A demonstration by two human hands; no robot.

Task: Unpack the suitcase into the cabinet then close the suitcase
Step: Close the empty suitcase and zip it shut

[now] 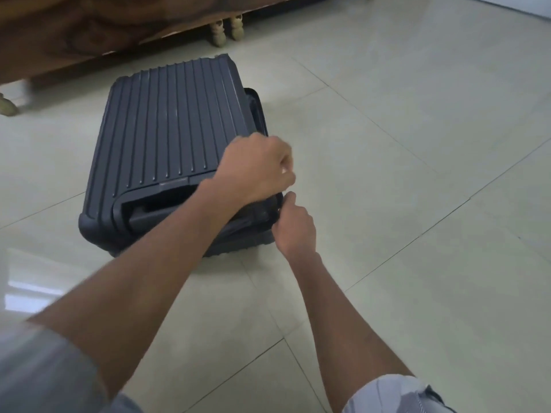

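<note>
Whole shot is a bit smeary, so small stuff is hard to read. The dark suitcase [167,138] lies flat on the tiled floor [402,174], ribbed shell up, lid down on the base, near the wooden furniture at the back. The near right corner of the case is covered by the person's arms, so I can't see the zipper there or whether the seam is fully closed. On the right edge a bit of the lower half sticks out past the lid.

The left hand [253,171] is on top of that corner with fingers curled; it looks like it's gripping the edge of the lid, though the fingertips are blurred. The right hand [295,225] is right against the corner's side, thumb and fingers pinched together on something small at the seam. It's too blurry to say what; could be a zip pull, can't confirm.

The recessed handle [155,213] on the near end is partly hidden by the left forearm.

Count: one suitcase, two hands, two bare forearms, two light short sleeves cut off at the bottom edge. The wooden furniture [74,34] is cropped by the top of the frame; I count three pale carved feet [219,34], two close together at the middle and one at far left, that one smeared.
</note>
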